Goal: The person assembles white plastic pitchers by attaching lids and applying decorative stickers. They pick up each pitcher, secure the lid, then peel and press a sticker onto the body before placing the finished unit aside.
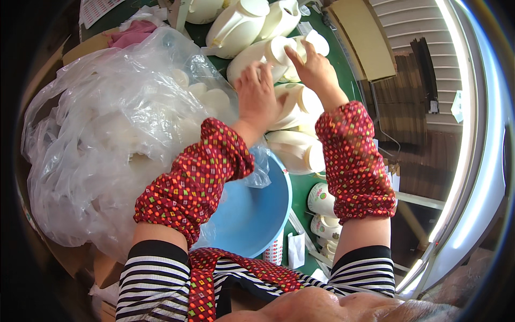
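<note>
Several cream-white jug-shaped vessels with round openings lie on their sides along a green table. My left hand (257, 95) is slightly blurred, with its fingers apart, in front of one cream jug (248, 60). My right hand (317, 75) reaches over the far end of the same row, its fingers stretched out by a round jug opening (277, 50). Whether the fingertips touch it I cannot tell. Below my hands lie another cream jug (289, 102) and a nearer jug (292, 150).
A big clear plastic bag (102, 129) holding white pieces fills the left side. A blue basin (252, 214) stands near my body. Printed white containers (321, 199) sit by my right forearm. A cardboard box (362, 37) and a bright light tube (465, 107) are at right.
</note>
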A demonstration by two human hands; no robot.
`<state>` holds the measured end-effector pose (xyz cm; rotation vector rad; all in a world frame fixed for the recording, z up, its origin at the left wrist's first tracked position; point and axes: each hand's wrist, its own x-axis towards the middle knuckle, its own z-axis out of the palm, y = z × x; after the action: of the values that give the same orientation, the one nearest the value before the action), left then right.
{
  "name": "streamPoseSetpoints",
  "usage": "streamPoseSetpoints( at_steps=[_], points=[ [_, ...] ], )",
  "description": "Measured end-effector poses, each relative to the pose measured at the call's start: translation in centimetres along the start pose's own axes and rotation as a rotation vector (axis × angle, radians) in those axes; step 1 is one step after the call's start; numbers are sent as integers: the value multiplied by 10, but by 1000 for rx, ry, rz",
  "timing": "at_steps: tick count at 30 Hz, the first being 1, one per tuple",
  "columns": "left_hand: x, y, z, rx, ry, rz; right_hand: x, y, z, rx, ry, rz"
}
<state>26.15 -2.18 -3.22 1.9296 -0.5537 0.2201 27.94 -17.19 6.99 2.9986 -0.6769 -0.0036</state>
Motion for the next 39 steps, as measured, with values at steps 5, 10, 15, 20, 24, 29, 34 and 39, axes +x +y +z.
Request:
streamPoseSetpoints(
  at_steps=[5,10,15,20,24,29,34,39],
  points=[
    [46,-41,10,0,-280,-76,38,-19,5,-121,-98,-133],
    [44,-62,21,-4,-403,-170,44,3,-2,59,-151,-587],
    [45,-62,21,-32,-451,-179,35,8,-18,-84,-268,-779],
    [44,-64,23,-45,-467,-172,43,13,-14,-204,-219,-1001],
    [40,-66,26,-51,-442,-144,33,-2,-23,155,-318,-678],
    [40,-65,26,-49,-453,-151,46,-21,-13,-134,-280,-161],
    [39,-63,24,-24,-469,-159,42,-7,-17,-10,-318,-515],
    [40,-62,22,-36,-481,-170,45,12,-19,-133,-240,-948]
  ],
)
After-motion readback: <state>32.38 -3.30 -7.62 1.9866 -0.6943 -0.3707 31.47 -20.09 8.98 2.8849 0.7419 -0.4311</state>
